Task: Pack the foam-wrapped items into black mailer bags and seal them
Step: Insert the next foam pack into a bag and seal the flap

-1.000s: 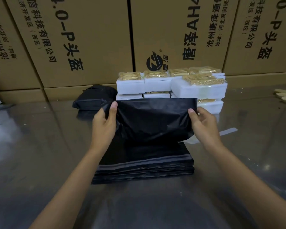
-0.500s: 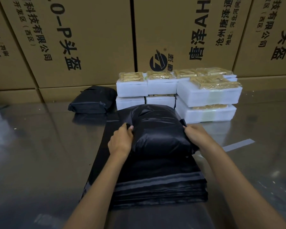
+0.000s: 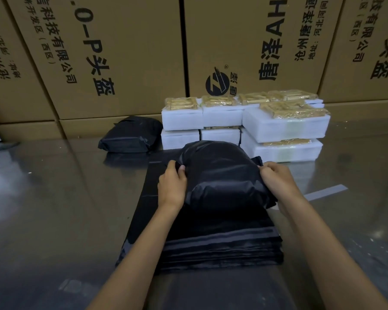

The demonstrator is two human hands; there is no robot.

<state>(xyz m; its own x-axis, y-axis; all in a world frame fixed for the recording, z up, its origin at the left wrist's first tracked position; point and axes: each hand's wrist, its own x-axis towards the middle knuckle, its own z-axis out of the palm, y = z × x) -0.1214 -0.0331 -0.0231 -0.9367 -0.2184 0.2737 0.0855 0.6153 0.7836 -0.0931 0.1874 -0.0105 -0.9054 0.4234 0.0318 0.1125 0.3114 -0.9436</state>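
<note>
Brown cardboard cartons [image 3: 126,54] printed with black Chinese text fill the top of the frame, standing as a wall behind a glossy grey tabletop [image 3: 43,209].

I note a stuffed black plastic mailer bag [image 3: 222,175] at frame centre, bulging, resting on top of a flat stack of empty black mailer bags [image 3: 220,247] that runs toward the lower centre.

Left hand [image 3: 171,186]: on the left edge of the stuffed bag, fingers curled, thumb and fingers pinching the plastic.

Right hand [image 3: 278,182]: on the right edge of the same bag, fingers curled and gripping the film. Both forearms enter from the bottom of the frame.

Above centre, just behind the stuffed bag: white foam-wrapped blocks [image 3: 282,126] stacked two high in a cluster, each topped with a clear packet of tan sticks [image 3: 293,109]. Contents of the packets too small for me to identify.

Left of that cluster, just beside it: a second filled black mailer bag [image 3: 130,135] lying on the tabletop against the cartons.

Right of centre: a pale grey strip [image 3: 327,192] lying flat on the tabletop, near the right forearm.
</note>
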